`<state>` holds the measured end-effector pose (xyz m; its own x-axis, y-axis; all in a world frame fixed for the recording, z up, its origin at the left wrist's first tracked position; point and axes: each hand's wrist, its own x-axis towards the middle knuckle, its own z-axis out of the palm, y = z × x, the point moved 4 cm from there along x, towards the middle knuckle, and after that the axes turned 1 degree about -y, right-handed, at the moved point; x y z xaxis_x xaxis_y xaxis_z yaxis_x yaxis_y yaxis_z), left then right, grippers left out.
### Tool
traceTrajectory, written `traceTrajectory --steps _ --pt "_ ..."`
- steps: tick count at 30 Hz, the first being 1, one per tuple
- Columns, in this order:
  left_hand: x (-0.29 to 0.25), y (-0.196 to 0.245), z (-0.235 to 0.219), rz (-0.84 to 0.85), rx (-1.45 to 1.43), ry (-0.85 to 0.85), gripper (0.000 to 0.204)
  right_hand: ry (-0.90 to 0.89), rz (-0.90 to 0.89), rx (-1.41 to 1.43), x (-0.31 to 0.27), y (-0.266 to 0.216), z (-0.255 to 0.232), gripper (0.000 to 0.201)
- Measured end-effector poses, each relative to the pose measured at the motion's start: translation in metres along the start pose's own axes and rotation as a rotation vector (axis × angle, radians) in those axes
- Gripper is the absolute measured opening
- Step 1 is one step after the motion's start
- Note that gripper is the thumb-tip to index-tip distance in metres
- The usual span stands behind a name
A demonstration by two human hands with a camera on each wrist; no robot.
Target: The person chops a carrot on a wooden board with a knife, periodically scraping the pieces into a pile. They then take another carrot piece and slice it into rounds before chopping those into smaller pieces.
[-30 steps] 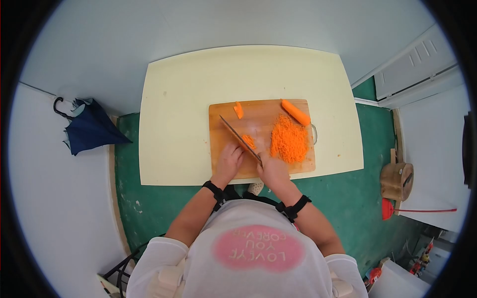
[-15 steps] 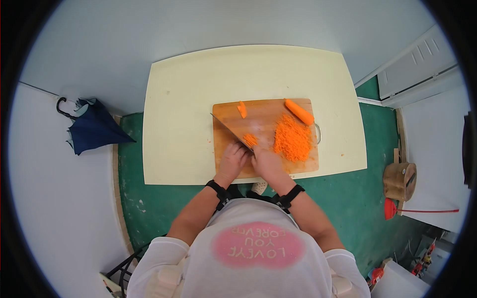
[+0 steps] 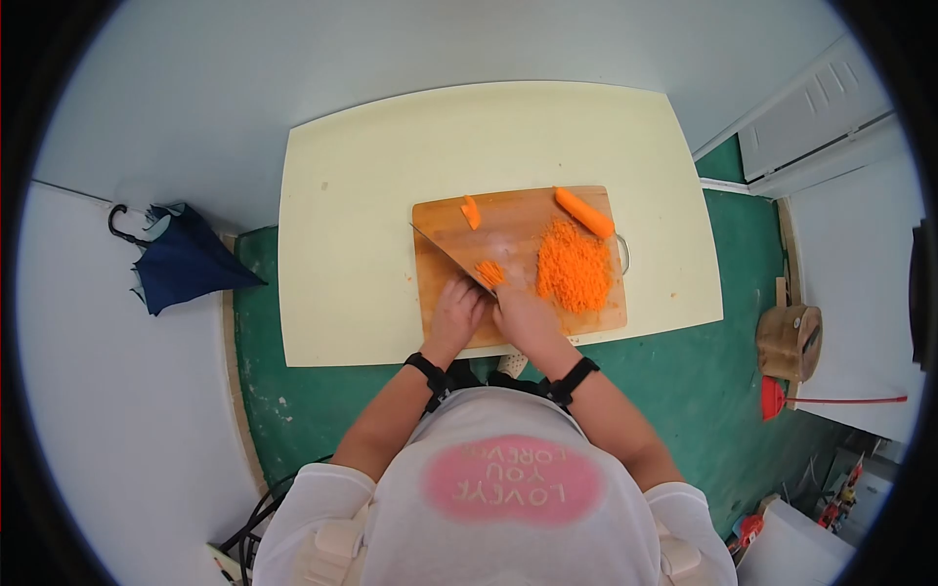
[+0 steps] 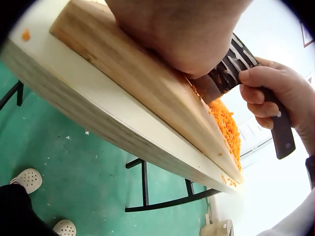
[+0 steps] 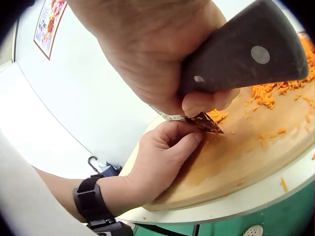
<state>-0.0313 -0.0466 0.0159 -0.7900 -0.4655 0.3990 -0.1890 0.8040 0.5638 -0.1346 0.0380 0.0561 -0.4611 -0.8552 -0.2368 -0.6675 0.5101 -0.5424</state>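
My right hand [image 3: 528,317] grips the dark handle of a broad kitchen knife [image 4: 280,128], whose blade slants to the far left over a wooden cutting board [image 3: 518,210]. Beside the blade, my left hand [image 3: 457,311] rests with bent fingers and its thumb tucked in, as the right wrist view shows. Its fingertips are hidden, and I cannot tell what lies under them. Just right of the blade is a small heap of carrot strips [image 3: 490,272]. A larger pile of shredded carrot [image 3: 574,269] covers the board's right side, below a peeled carrot [image 3: 584,213]. One carrot piece [image 3: 471,213] lies near the far edge.
The board sits at the near edge of a pale yellow table [image 3: 371,166], its metal handle [image 3: 625,256] at the right. A blue umbrella [image 3: 191,259] leans on the left wall. On the right stand a round wooden object [image 3: 788,342] and a red dustpan [image 3: 772,397].
Between one second and half a second ago, the knife and right hand shifted left, bringing the right hand close to the left. Since then both hands look nearly still; the head view has tilted slightly.
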Motion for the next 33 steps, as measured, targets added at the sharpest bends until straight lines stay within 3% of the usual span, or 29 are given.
traceTrajectory --steps 7,9,15,18,20,24,26,29,33 --pt "0.0 -0.008 -0.009 -0.027 -0.103 -0.024 0.017 0.079 -0.062 0.087 -0.002 0.003 -0.016 0.019" --pt "-0.006 -0.013 -0.015 -0.078 -0.136 -0.02 0.017 0.048 0.049 0.144 -0.016 0.009 -0.025 0.02" --pt "0.011 -0.005 -0.03 0.027 -0.016 -0.114 0.025 0.184 0.016 0.208 -0.033 0.028 -0.04 0.029" --pt "0.028 0.0 -0.027 0.084 0.035 -0.18 0.033 0.162 0.078 0.178 -0.046 0.033 -0.047 0.029" --pt "0.04 -0.005 -0.022 0.156 0.076 -0.281 0.047 0.172 0.094 0.2 -0.052 0.042 -0.046 0.028" --pt "0.071 0.012 -0.025 0.351 0.174 -0.445 0.054 0.203 0.157 0.261 -0.065 0.057 -0.047 0.028" --pt "0.081 0.022 -0.022 0.486 0.216 -0.64 0.057 0.209 0.173 0.266 -0.072 0.06 -0.048 0.028" --pt "0.086 0.011 -0.008 0.452 0.209 -0.807 0.052 0.224 0.198 0.272 -0.079 0.067 -0.045 0.027" --pt "0.091 0.01 -0.001 0.44 0.281 -0.882 0.04 0.229 0.225 0.289 -0.087 0.064 -0.04 0.023"
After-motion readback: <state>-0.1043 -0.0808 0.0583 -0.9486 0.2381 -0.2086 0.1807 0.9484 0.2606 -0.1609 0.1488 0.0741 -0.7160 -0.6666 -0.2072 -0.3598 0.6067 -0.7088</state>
